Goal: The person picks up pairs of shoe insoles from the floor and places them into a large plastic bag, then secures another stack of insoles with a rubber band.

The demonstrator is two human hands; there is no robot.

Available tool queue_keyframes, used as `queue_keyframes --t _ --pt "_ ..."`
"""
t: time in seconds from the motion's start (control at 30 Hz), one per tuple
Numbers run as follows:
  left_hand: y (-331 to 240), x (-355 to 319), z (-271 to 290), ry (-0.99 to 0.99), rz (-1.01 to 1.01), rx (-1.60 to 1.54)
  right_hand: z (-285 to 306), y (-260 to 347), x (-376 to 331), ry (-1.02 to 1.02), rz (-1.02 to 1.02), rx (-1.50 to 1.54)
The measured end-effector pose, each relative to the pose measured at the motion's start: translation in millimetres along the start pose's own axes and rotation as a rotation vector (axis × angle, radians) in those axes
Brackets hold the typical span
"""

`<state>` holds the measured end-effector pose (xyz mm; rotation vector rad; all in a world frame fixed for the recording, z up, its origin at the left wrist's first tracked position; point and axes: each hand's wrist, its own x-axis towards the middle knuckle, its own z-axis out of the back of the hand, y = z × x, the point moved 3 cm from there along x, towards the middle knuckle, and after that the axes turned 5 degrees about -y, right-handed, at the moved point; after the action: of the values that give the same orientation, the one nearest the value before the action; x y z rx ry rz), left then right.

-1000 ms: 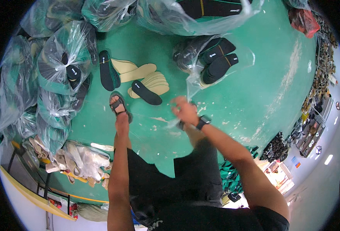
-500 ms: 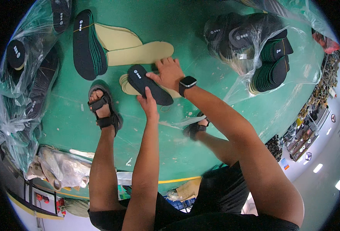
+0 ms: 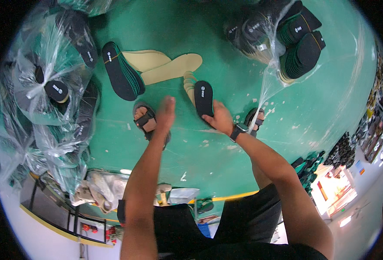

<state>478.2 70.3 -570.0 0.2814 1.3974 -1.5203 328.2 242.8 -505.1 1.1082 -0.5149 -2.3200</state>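
Note:
My right hand (image 3: 221, 118), with a watch on its wrist, grips the near end of a small stack of insoles. A black insole (image 3: 203, 98) lies on top, and beige insoles (image 3: 189, 84) fan out from beneath it on the left. My left hand (image 3: 167, 113) is apart from the stack, over the floor beside my left sandal; motion smears its fingers. Beyond it lies a bundle of black insoles with green edges (image 3: 121, 74), an elastic band across it. Touching that bundle are two groups of beige insoles (image 3: 174, 70), lying bottom up.
Clear plastic bags (image 3: 48, 108) of black insoles crowd the left side. At the far right, another plastic bag (image 3: 260, 32) holds insoles, with banded bundles (image 3: 302, 56) beside it. My sandalled feet (image 3: 146, 121) stand on the green floor (image 3: 217, 173). Bagged material (image 3: 107, 186) lies at the near left.
My left hand has let go of the insole stack and moved toward me. My right hand now grips the stack's near end, and the stack stands more upright in view. The view has shifted.

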Motion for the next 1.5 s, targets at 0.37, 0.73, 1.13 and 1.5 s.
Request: queue_keyframes --t 0.37,0.73,1.13,1.5 --pt "-4 116 176 -0.640 -0.186 0.271 -35 5 51 0.077 0.329 -0.053" --pt "2 167 184 -0.486 -0.163 0.066 -36 95 183 0.213 0.536 -0.378" --pt "16 151 199 -0.339 -0.127 -0.089 -17 142 145 0.418 0.437 0.676" --pt "-10 142 154 -0.129 0.033 -0.343 -89 123 204 0.031 0.310 0.221"
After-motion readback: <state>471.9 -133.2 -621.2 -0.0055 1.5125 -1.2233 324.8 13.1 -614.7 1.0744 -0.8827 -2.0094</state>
